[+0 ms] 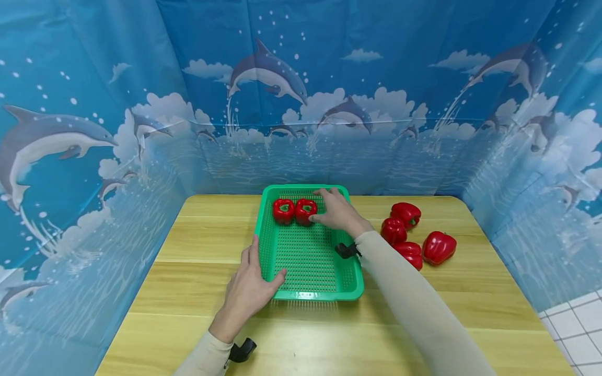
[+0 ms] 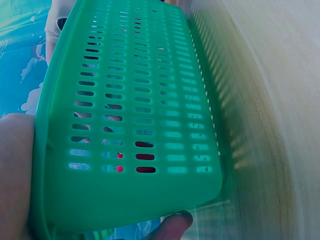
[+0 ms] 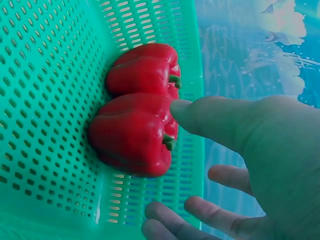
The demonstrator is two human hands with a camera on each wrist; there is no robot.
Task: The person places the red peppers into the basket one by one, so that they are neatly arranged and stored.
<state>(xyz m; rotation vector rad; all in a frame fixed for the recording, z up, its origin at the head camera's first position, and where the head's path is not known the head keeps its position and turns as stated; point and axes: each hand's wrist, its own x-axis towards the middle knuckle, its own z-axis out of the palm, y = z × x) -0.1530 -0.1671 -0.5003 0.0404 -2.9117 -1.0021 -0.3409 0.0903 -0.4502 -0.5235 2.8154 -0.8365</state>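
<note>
Left hand [image 1: 249, 290] grips the green basket [image 1: 308, 292] at its near-left corner. Right hand [image 1: 339, 211], fingers relaxed (holding nothing), touches the second of 2 peppers [image 1: 305, 210] at the far wall; withdraw gently.

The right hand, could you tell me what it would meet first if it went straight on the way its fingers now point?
Probably the far wall of the green basket. The right hand points toward it, thumb touching the nearer red pepper; the fingers lie beside that pepper, near the rim. Depth is unclear.
</note>
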